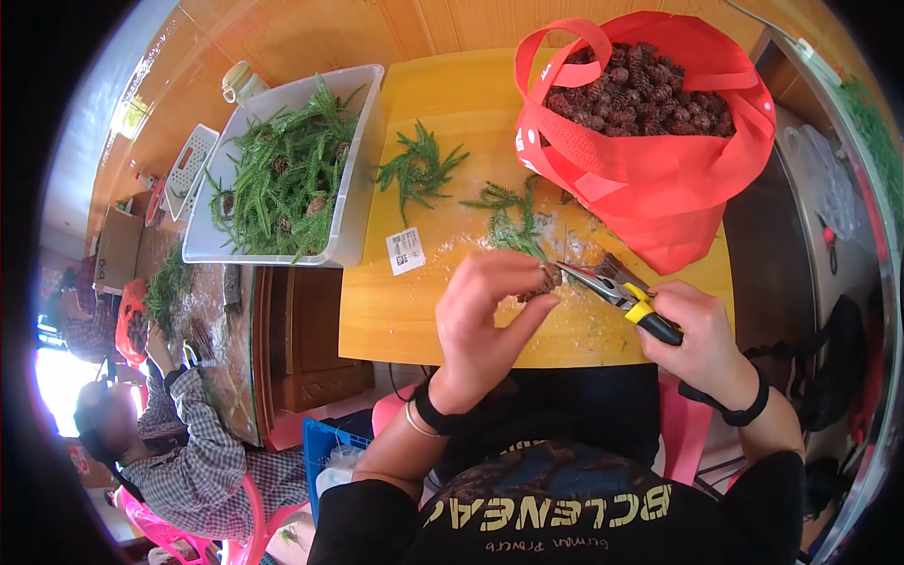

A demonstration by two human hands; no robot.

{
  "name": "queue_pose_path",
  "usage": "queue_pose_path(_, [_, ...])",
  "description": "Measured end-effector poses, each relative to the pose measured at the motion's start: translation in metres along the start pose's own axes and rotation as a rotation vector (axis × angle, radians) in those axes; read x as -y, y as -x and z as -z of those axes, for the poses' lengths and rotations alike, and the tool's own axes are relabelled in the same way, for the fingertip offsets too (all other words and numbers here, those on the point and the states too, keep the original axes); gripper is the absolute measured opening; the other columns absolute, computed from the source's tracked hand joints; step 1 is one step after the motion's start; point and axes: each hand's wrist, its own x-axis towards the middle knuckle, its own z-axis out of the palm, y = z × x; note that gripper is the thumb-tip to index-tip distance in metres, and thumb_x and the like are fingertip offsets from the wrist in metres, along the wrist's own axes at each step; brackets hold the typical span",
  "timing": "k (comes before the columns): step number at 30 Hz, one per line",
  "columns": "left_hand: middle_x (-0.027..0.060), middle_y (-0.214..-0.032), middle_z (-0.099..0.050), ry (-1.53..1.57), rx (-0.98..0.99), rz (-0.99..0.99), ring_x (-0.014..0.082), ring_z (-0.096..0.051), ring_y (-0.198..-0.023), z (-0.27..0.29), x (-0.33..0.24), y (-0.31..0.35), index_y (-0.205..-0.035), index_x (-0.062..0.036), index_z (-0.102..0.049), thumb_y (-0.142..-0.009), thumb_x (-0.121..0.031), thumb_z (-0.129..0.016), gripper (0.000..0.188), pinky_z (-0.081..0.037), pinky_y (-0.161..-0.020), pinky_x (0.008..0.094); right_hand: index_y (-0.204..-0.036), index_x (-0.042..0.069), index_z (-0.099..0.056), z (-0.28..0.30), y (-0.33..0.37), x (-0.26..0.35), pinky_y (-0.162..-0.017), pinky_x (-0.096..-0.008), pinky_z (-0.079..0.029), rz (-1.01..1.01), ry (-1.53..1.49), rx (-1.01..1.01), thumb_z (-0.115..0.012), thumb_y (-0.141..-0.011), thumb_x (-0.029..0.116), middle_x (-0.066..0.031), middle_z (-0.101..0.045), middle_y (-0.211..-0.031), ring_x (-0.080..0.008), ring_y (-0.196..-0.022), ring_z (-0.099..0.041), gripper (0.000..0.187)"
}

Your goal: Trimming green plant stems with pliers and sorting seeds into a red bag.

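My left hand (485,315) pinches a small brown pine cone (544,282) above the near part of the yellow table. In my right hand (694,331) is a pair of pliers (623,299) with yellow and black handles. Their jaws point left and reach the pine cone; whether they grip a wire there is too small to tell. Just beyond the cone lies a green artificial pine sprig (513,221). Farther back and left rests a ring of green sprigs (419,168).
A red bag (650,188) full of pine cones (640,94) stands at the back right. On the left is a clear plastic bin (353,212) of green sprigs. A white label (405,250) lies on the table (395,320). Another person (202,433) works at a table far left.
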Motion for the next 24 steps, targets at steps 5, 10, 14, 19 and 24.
queue_pose_path(5, [0.0103, -0.094, -0.06, 0.739, 0.136, 0.687, 0.0174, -0.064, -0.079, 0.013, 0.008, -0.003, -0.102, 0.0026, -0.055, -0.087, -0.002, -0.059, 0.017, -0.051, -0.065, 0.0249, -0.069, -0.003, -0.051, 0.002, 0.0, 0.0, -0.057, -0.0334, -0.045, 0.033, 0.016, -0.017, -0.065, -0.066, 0.002, -0.0179, -0.057, -0.076, -0.0316, -0.064, -0.057, 0.015])
queue_pose_path(10, [0.011, -0.091, -0.062, -0.105, 0.069, -0.056, 0.0171, -0.063, -0.077, 0.005, 0.01, -0.002, -0.09, 0.0004, -0.06, -0.074, 0.006, -0.069, 0.019, -0.052, -0.068, 0.0269, -0.068, -0.003, -0.05, 0.003, 0.0, 0.0, -0.056, -0.0334, -0.044, 0.021, 0.02, 0.026, -0.065, -0.067, 0.003, -0.0176, -0.056, -0.074, -0.0315, -0.064, -0.056, 0.016])
queue_pose_path(14, [0.0133, -0.093, -0.062, -0.4, 0.06, -0.278, 0.0198, -0.063, -0.082, 0.003, 0.005, -0.001, -0.088, 0.0018, -0.06, -0.069, 0.01, -0.071, 0.023, -0.052, -0.071, 0.0265, -0.071, -0.002, -0.053, 0.01, 0.0, 0.004, -0.059, -0.0312, -0.044, -0.121, 0.018, 0.2, -0.066, -0.068, 0.006, -0.0165, -0.056, -0.077, -0.0291, -0.067, -0.058, 0.015])
queue_pose_path(19, [0.0122, -0.097, -0.061, -0.084, 0.027, -0.028, 0.0201, -0.063, -0.088, 0.002, 0.018, 0.006, -0.095, 0.0018, -0.056, -0.074, 0.011, -0.067, 0.026, -0.053, -0.076, 0.0288, -0.076, -0.002, -0.058, 0.027, 0.012, -0.014, -0.067, -0.0296, -0.045, -0.224, -0.086, 0.177, -0.066, -0.071, 0.011, -0.015, -0.058, -0.084, -0.0251, -0.074, -0.06, 0.016])
queue_pose_path(24, [0.0122, -0.102, -0.059, 0.367, 0.046, 0.342, 0.0224, -0.062, -0.095, 0.002, 0.02, 0.01, -0.107, 0.0012, -0.048, -0.084, 0.007, -0.058, 0.026, -0.054, -0.082, 0.0346, -0.081, -0.002, -0.056, 0.031, 0.039, -0.076, -0.069, -0.0383, -0.045, -0.206, 0.225, 0.099, -0.068, -0.072, 0.016, -0.0175, -0.056, -0.083, -0.0318, -0.08, -0.057, 0.023])
